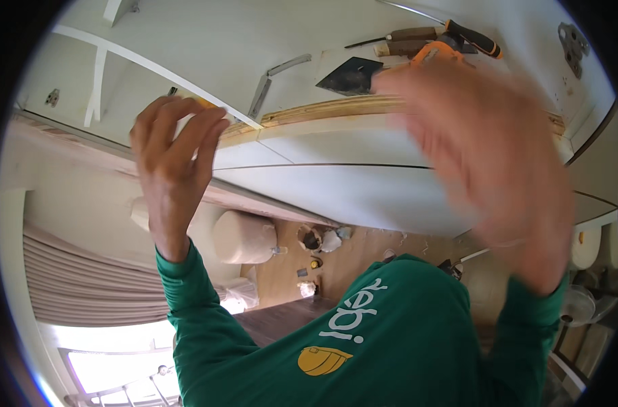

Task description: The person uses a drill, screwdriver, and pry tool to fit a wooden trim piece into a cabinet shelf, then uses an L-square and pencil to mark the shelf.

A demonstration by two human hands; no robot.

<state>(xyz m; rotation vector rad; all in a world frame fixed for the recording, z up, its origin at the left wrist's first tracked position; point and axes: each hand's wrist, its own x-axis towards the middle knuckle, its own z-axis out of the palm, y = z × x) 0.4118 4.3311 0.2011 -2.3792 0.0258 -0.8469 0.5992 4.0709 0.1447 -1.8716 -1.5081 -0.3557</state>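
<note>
My left hand (173, 152) is raised at the left, fingers curled beside the end of a white panel edge (166, 76). A bit of something yellow (204, 102) shows behind its fingertips; the rest is hidden. Smeared by motion, my right hand (485, 149) hangs over the right side of the cabinet, in front of an orange tool (444, 51). Its fingers cannot be made out. Beyond it lie a screwdriver (475, 39) with a black and orange handle and wooden-handled tools (414, 34). A dark, flat, pointed plate (349, 76) rests to their left.
A rough wooden edge (336, 108) runs along the white cabinet front (336, 193). Inside are a folding metal stay (275, 74) and hinges (573, 49) at the sides. Below, a wrapped round seat (244, 237) and an open bag (310, 239) stand on the littered floor.
</note>
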